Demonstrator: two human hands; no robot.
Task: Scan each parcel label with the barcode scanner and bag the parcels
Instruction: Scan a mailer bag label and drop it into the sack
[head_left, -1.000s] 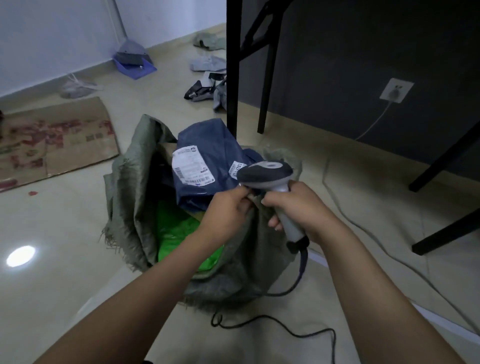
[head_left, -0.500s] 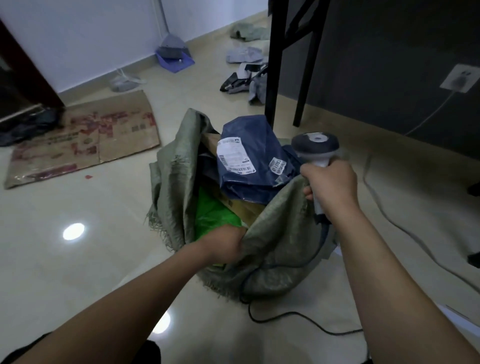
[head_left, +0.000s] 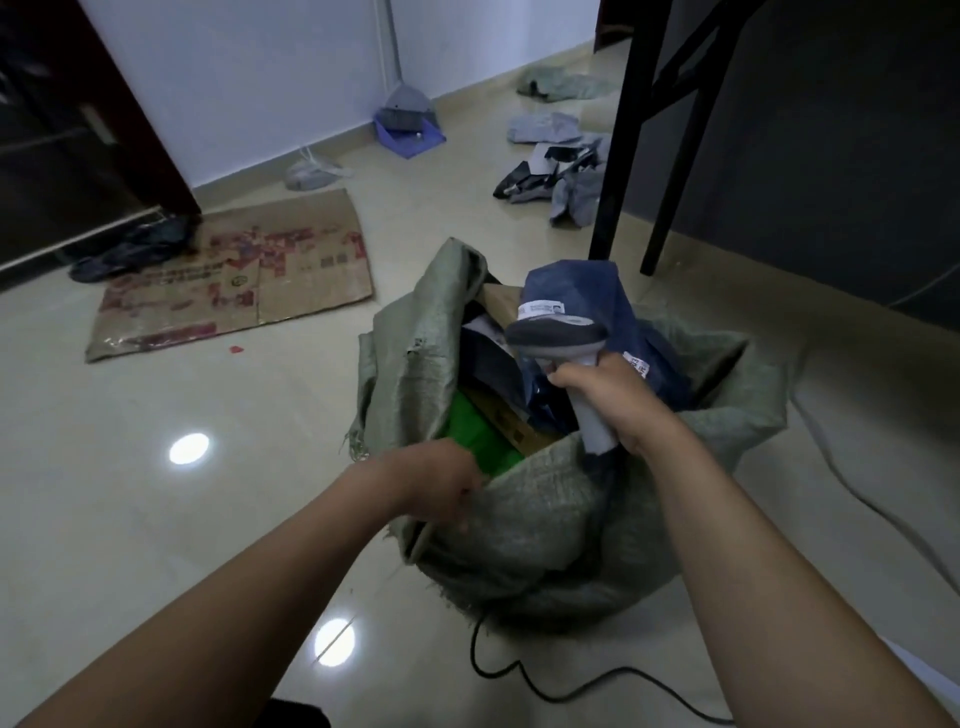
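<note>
A grey-green woven sack (head_left: 550, 545) stands open on the floor in front of me. Inside it lie a blue poly parcel (head_left: 587, 296) with a white label, a brown carton (head_left: 511, 423) and a green parcel (head_left: 470, 434). My right hand (head_left: 618, 397) grips the handle of the grey barcode scanner (head_left: 558, 332), whose head hangs over the blue parcel and hides most of its label. My left hand (head_left: 441, 486) pinches the sack's near rim. The scanner's black cable (head_left: 524, 675) trails across the floor below the sack.
Flattened cardboard (head_left: 234, 275) lies to the left. Black table legs (head_left: 618, 130) rise just behind the sack. Loose grey and black bags (head_left: 561, 171) are scattered beyond them. A blue dustpan (head_left: 408, 130) leans by the white wall. A white cable (head_left: 883, 514) runs along the floor at right.
My left hand dropped from the scanner to the sack's near rim and holds it. My right hand carried the scanner right, then back left over the blue parcel's label.
</note>
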